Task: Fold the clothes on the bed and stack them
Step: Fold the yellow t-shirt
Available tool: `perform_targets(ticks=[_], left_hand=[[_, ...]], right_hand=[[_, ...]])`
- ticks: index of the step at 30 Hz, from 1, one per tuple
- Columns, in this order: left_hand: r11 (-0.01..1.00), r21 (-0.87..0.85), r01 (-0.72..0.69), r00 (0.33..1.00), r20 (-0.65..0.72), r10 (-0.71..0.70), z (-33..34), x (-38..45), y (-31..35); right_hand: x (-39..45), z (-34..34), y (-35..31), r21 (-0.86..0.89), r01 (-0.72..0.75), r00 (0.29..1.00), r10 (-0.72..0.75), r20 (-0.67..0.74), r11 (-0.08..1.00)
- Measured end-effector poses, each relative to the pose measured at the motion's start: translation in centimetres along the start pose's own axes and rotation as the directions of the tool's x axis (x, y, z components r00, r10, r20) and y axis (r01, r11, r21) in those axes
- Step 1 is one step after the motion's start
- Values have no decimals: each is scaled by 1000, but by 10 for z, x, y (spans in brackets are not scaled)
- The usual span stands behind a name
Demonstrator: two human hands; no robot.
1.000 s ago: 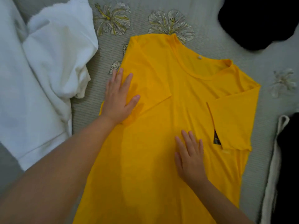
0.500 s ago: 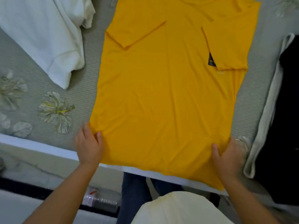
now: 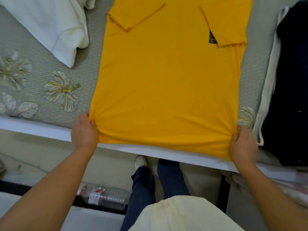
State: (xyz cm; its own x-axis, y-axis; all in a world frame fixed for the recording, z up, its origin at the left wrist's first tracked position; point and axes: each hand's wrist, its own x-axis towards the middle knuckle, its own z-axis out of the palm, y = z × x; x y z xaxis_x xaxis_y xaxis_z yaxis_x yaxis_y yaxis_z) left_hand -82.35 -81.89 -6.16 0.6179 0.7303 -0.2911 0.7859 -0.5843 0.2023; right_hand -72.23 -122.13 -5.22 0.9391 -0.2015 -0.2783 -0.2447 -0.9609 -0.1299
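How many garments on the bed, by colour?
Yellow: 1, the yellow T-shirt, both bottom corners held by the left hand and right hand
White: 1, the white garment
Dark with a white edge: 1, the dark garment
Total: 3

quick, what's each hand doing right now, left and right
Left hand: closed, gripping the bottom left corner of the yellow t-shirt.
Right hand: closed, gripping the shirt's bottom right corner.
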Motion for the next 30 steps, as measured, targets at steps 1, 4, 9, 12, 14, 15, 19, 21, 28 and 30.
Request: perform_targets(ticks=[1, 4, 9, 12, 14, 15, 19, 21, 28, 30], left_hand=[[995, 63, -76, 997, -30, 78, -1, -4, -1], [846, 155, -511, 840, -121, 529, 5, -21, -7], [428, 246, -870, 465, 120, 877, 32, -48, -6], [393, 335, -856, 463, 162, 871, 44, -39, -4], [396, 345, -851, 459, 122, 880, 46, -30, -3], [386, 348, -854, 447, 111, 888, 47, -28, -2], [321, 358, -877, 376, 92, 922, 52, -20, -3], [271, 344, -899, 318, 87, 944, 52, -17, -8], [398, 179, -900, 414, 65, 908, 29, 1, -37], [459, 165, -873, 470, 34, 882, 23, 3, -41]], right_hand=[[-7, 1, 0, -36, 65, 995, -68, -67, 997], [-42, 7, -4, -166, 411, 881, -437, -180, 897], [-61, 53, 1, -435, 788, 519, -850, 90, 435], [-40, 49, -4, -465, 766, 571, -802, 175, 444], [-30, 48, -5, -434, 789, 543, -824, 161, 435], [-27, 53, -1, -434, 805, 502, -854, 138, 403], [-19, 64, 12, -458, 828, 385, -922, 47, 323], [-17, 61, 18, -421, 854, 366, -928, 67, 306], [-25, 32, 13, -202, 826, 538, -843, 3, 526], [-34, 29, 11, -214, 753, 639, -769, 14, 622]])
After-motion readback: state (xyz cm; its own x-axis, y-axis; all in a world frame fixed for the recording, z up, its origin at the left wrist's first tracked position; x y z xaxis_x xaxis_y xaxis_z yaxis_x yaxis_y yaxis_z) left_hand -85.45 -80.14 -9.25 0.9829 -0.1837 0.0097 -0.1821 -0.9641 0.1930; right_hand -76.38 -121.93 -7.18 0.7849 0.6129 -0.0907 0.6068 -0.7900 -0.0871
